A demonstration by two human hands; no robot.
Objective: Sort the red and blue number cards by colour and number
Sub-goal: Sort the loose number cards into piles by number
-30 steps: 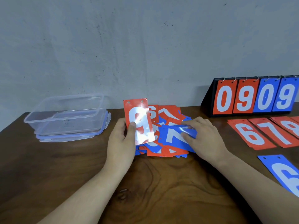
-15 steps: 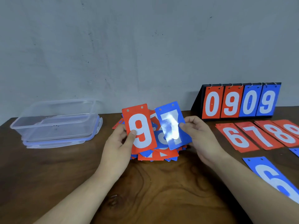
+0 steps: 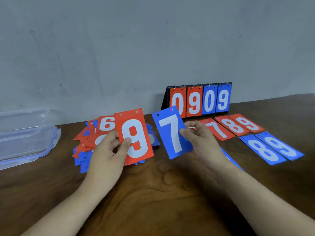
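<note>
nearest, the left hand [image 3: 107,154] grips a red 9 card [image 3: 136,138] by its left edge, thumb on the face. the right hand [image 3: 202,143] pinches a blue 7 card [image 3: 172,133] by its right edge. both cards are held upright above the middle of the table [image 3: 162,193].

the blue row lies just right of the right hand, toward the table's right edge. a blue card [image 3: 229,158] is mostly hidden behind the wrist; beyond it a blue 8 [image 3: 263,150] and a blue 9 [image 3: 282,145] lie side by side. their long axes run toward the far edge, slanting left. the 7 probably belongs in the bare strip left of the 8, and the right hand is the nearer one.

behind the left hand sits the mixed pile [image 3: 85,150]. at the left edge a clear plastic box [image 3: 25,133] appears to hold nothing.

farther back a red 7 [image 3: 216,132], a red 8 [image 3: 233,126] and a red 9 [image 3: 248,124] lie in a row, well apart from the left hand. by the far edge the scoreboard stand [image 3: 199,101] reads 0909.
</note>
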